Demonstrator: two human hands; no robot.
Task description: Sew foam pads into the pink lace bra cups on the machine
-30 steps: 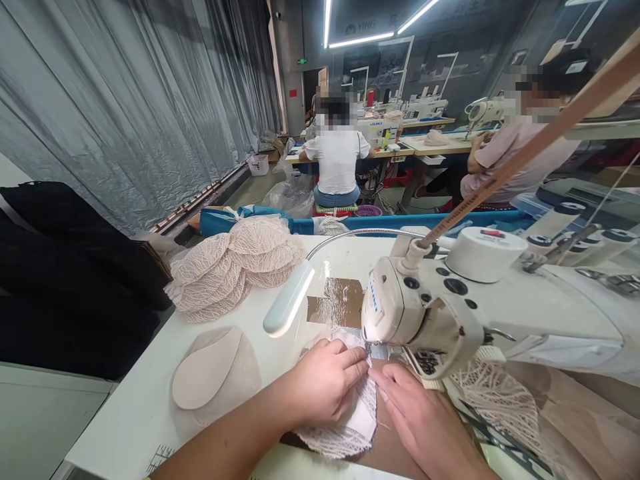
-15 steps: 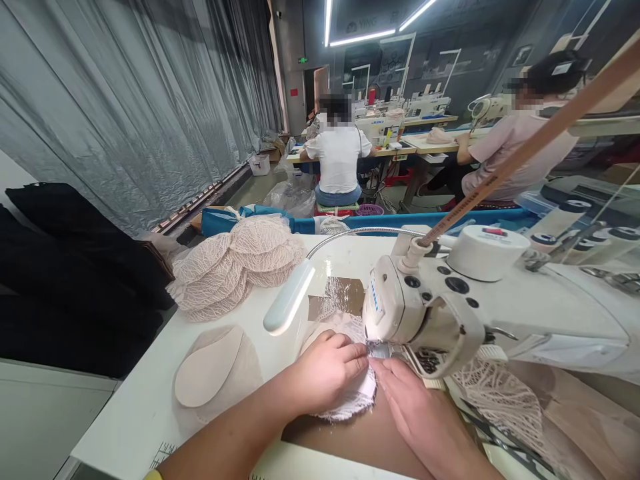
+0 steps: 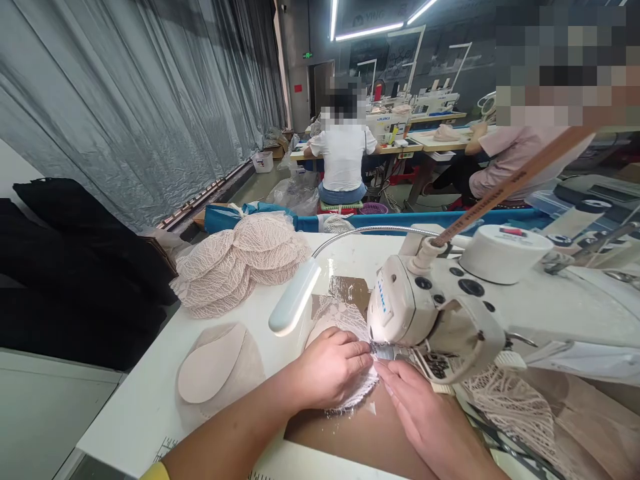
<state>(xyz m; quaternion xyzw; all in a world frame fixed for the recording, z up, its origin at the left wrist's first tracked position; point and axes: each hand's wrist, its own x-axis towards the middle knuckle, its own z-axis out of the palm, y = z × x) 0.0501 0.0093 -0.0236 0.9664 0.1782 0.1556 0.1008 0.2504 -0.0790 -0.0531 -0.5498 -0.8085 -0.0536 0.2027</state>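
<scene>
Under the head of a white sewing machine lies a beige lace bra cup with a frayed edge. My left hand presses on top of it, fingers curled and close together beside the presser foot. At the cup's right edge, my right hand pinches the rim with its fingertips close to the needle area. The needle itself is hidden. A small white scrap rests on the brown surface just below the cup.
Stacked lace cups stand at the table's back left. Nearer lie a smooth beige cup piece and sheer fabric. A lamp hangs beside the machine. More lace and dark scissors are on the right. Two people sit ahead.
The lace cup has turned and fed along under the machine, and its lower edge has drawn up. Both hands stay on it. The view has shifted slightly.
</scene>
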